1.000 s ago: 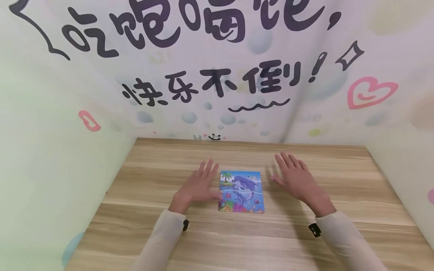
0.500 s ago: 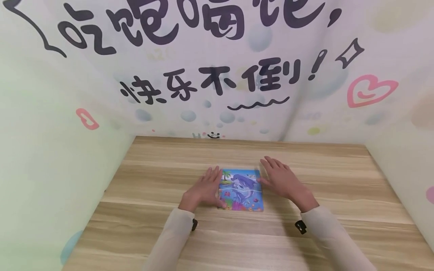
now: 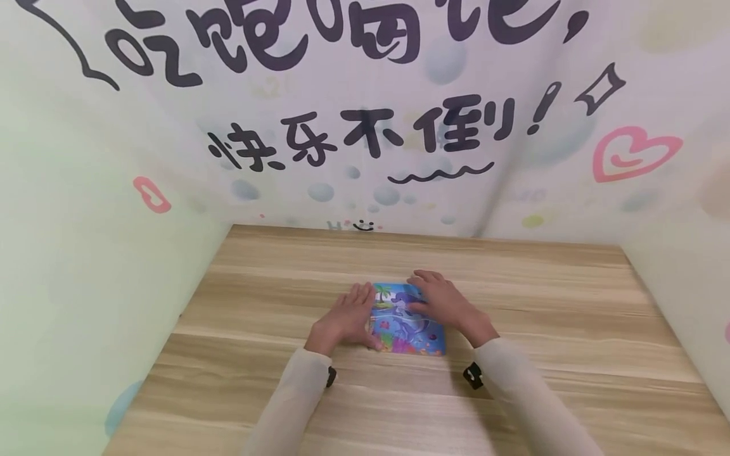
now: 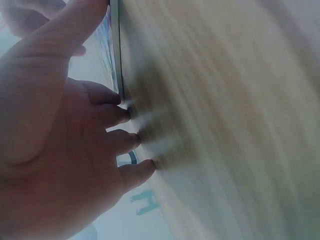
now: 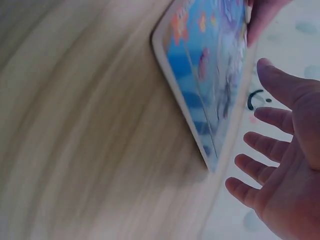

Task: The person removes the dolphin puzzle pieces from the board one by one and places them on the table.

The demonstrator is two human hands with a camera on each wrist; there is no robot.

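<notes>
A square jigsaw puzzle (image 3: 407, 329) with a dolphin picture lies flat on the wooden table, thin seams running across it in the right wrist view. At its left edge is my left hand (image 3: 346, 322); the thumb reaches the lower left corner and the fingers lie along the upper left side. In the left wrist view the fingertips of this hand (image 4: 75, 135) come down to the table beside the puzzle's edge. Above the puzzle's upper right part hovers my right hand (image 3: 447, 303), covering some of the picture. The right wrist view shows its fingers (image 5: 267, 145) spread, holding nothing.
Wood-grain table (image 3: 274, 278) surrounds the puzzle. A white printed backdrop (image 3: 365, 190) with black writing rises at the back edge, and pale walls stand left and right. Black wrist straps (image 3: 473, 375) show at both cuffs.
My right hand has moved left from beside the puzzle to over its upper right part. My left hand has come slightly right, against the left edge. The puzzle lies flat throughout.
</notes>
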